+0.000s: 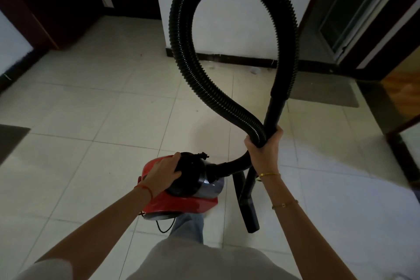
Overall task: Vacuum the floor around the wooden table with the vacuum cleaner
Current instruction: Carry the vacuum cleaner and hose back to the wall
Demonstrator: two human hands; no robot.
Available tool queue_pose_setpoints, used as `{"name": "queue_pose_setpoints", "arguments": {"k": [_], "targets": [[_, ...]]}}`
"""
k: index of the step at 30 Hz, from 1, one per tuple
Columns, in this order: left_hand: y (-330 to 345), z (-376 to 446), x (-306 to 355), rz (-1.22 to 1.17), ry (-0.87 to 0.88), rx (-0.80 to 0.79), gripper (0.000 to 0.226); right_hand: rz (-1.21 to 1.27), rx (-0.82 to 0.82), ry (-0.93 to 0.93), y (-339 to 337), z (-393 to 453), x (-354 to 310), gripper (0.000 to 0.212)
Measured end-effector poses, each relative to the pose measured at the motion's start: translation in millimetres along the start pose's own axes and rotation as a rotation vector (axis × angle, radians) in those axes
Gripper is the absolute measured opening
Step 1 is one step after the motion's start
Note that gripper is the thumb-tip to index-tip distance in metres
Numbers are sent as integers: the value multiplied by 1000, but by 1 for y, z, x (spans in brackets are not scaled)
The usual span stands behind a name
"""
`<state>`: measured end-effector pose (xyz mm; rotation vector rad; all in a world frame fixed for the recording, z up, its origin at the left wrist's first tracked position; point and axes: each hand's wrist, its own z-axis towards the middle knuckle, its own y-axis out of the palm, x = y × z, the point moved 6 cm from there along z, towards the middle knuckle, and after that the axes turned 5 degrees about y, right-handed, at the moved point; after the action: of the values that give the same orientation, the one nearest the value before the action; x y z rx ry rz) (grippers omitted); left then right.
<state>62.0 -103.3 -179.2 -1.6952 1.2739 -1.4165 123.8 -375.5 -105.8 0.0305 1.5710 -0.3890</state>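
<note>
The person is carrying the vacuum cleaner (181, 191) above the tiled floor (91, 109): left hand (162, 171) gripping its handle, right hand (264, 150) clasping the hose (181, 36). No table visible; next, setting down nearby.

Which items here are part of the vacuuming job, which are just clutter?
Job: red vacuum cleaner, gripped by left hand; black hose and wand, both gripped by right hand; floor nozzle.
Not job: grey mat, second mat, white pillar.
</note>
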Motion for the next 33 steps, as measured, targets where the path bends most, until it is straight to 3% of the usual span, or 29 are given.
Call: {"name": "queue_pose_setpoints", "arguments": {"k": [5, 12, 23, 33], "targets": [[-46, 104, -44, 3, 46, 31, 43, -12, 28, -6, 70, 95, -12, 63], [-120, 244, -89, -26, 87, 20, 48, -51, 69, -10, 152, 223, -39, 61], [-199, 471, -152, 79, 87, 16, 39, -69, 52, 13, 267, 436, -45, 60], [-283, 680, -199, 17, 52, 6, 54, -68, 44, 50, 364, 652, -73, 59]]}}
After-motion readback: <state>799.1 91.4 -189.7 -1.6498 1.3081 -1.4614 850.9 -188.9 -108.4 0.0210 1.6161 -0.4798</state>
